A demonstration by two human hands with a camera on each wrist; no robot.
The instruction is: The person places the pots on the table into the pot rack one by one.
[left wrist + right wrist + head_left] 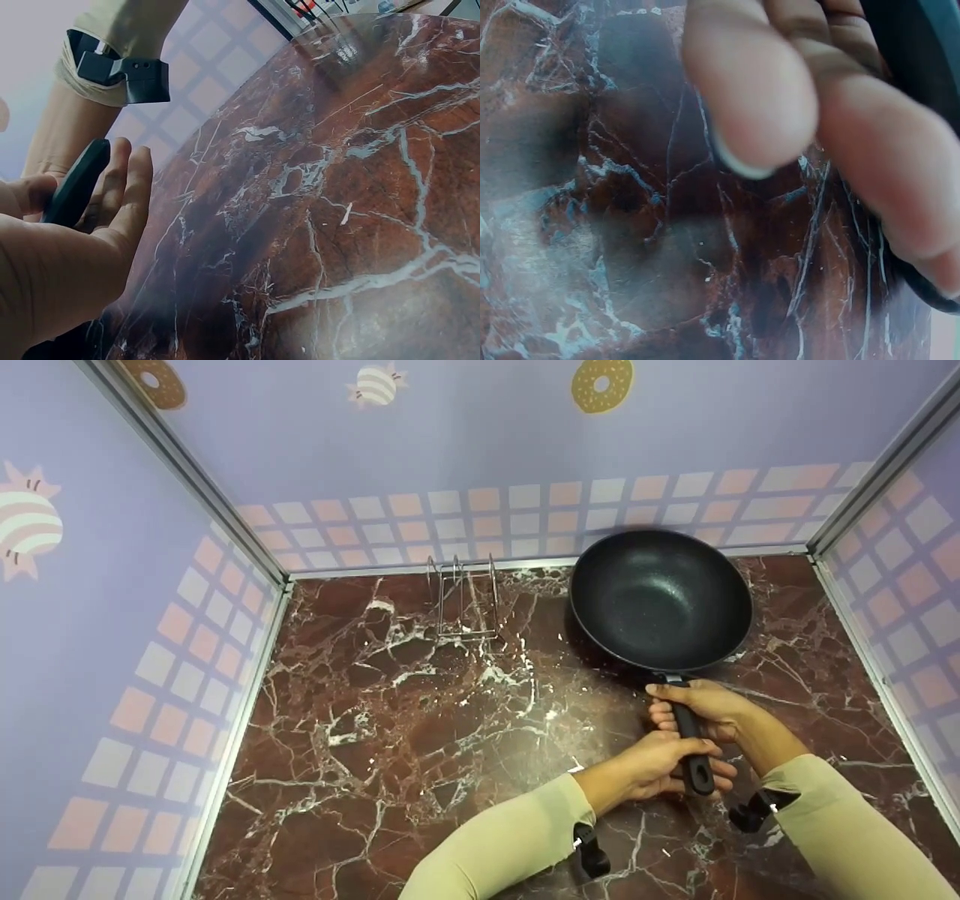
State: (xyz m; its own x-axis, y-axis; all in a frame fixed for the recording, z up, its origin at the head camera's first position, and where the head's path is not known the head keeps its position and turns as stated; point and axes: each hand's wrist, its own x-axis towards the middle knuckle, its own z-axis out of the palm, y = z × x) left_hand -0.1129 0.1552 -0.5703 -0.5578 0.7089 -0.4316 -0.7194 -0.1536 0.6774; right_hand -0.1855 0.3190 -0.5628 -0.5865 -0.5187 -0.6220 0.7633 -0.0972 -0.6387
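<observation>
A black deep frying pan is at the right in the head view, its bowl facing up and its handle pointing toward me. Close to the bowl, my right hand grips the handle, thumb on top. My left hand holds the handle nearer its end, with the thumb over it and the fingers reaching underneath. In the left wrist view the handle's end lies between thumb and fingers. Blurred fingertips of the right hand fill the upper right wrist view, with part of the dark pan behind. Whether the pan touches the table cannot be told.
A thin metal wire rack stands near the back wall, left of the pan. The marbled red-brown tabletop is bounded by purple panels, including the left wall and the back wall. Small black camera mounts sit on both wrists.
</observation>
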